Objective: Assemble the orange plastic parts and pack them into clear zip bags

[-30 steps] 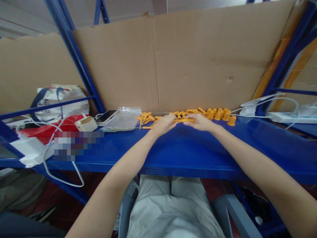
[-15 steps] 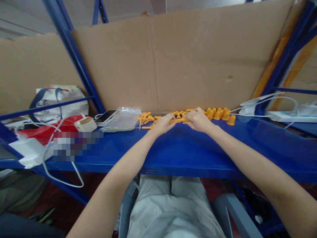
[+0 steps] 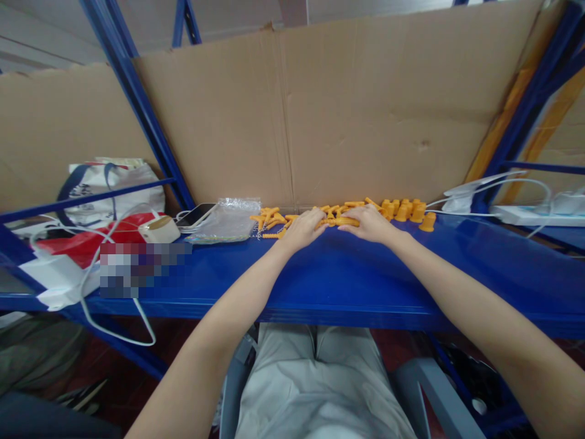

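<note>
Near the back of the blue shelf, my left hand (image 3: 304, 229) is closed with its fingertips on the left end of a small orange plastic part. My right hand (image 3: 372, 223) pinches the right end of the orange part (image 3: 345, 222), close beside the left hand. My fingers cover much of it, so its exact kind is unclear. Behind and between the hands lie several loose orange pieces (image 3: 354, 204). Left of my left hand sits a pile of orange branched pieces (image 3: 269, 215) with thin metal chain. Orange cup-shaped pieces (image 3: 403, 211) stand grouped beyond my right hand.
A clear plastic bag (image 3: 226, 224) and a phone (image 3: 200, 214) lie to the left, near a white charger (image 3: 159, 230) and cables. A white cloth bag (image 3: 132, 192) stands farther left. Cardboard (image 3: 365, 110) walls off the back of the blue shelf (image 3: 329, 280).
My right hand turned up and over the orange part half a second ago, then came back down to nearly its earlier pose. My left hand stays almost still.
</note>
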`<state>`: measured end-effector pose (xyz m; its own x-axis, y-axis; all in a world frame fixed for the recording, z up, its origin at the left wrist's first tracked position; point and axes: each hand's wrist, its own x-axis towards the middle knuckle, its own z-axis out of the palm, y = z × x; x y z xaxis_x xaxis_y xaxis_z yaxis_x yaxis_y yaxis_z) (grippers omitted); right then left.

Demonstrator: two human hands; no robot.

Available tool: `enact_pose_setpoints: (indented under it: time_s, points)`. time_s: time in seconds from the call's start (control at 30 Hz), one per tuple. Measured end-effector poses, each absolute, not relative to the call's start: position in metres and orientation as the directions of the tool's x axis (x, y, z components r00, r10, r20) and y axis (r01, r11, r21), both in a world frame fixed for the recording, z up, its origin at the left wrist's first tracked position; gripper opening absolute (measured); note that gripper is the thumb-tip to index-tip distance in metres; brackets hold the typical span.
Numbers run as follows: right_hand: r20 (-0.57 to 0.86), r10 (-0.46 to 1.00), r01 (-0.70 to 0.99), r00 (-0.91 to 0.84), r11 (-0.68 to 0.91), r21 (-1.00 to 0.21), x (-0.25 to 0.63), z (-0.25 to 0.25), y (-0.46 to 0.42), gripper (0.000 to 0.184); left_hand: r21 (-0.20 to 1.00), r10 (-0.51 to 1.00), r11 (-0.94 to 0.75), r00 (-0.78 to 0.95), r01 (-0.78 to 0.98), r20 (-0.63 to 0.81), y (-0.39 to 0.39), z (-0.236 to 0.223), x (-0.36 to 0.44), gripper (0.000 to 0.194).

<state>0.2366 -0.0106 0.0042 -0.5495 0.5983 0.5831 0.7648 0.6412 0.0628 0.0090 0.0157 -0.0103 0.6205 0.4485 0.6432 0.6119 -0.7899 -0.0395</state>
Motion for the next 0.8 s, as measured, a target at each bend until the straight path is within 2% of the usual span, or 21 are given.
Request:
enact_pose_setpoints:
  time_s: [0.13,0.27,0.47,0.7,0.8]
  points:
    - [0.589,0.544,0.773,-0.598,0.585,0.244,0.234,0.005,-0.015,0.024,0.091,0.518,-0.782,0.562,0.617,0.645,0.018,-0.012,0.009,0.01]
    - [0.561,0.553,0.77,-0.616,0.574,0.279,0.232,0.007,-0.017,0.022,0.112,0.515,-0.79,0.551,0.603,0.657,0.018,-0.012,0.01,0.01]
    - [0.563,0.574,0.759,-0.595,0.632,0.158,0.234,0.006,-0.013,0.024,0.02,0.502,-0.766,0.579,0.643,0.643,0.015,-0.011,0.011,0.009]
    - [0.526,0.631,0.704,-0.57,0.706,-0.085,0.239,0.005,-0.008,0.034,-0.113,0.435,-0.771,0.648,0.627,0.625,0.014,-0.01,0.009,0.012]
    - [0.545,0.632,0.713,-0.551,0.696,-0.087,0.241,0.002,-0.005,0.034,-0.099,0.426,-0.776,0.634,0.622,0.645,0.014,-0.011,0.009,0.013]
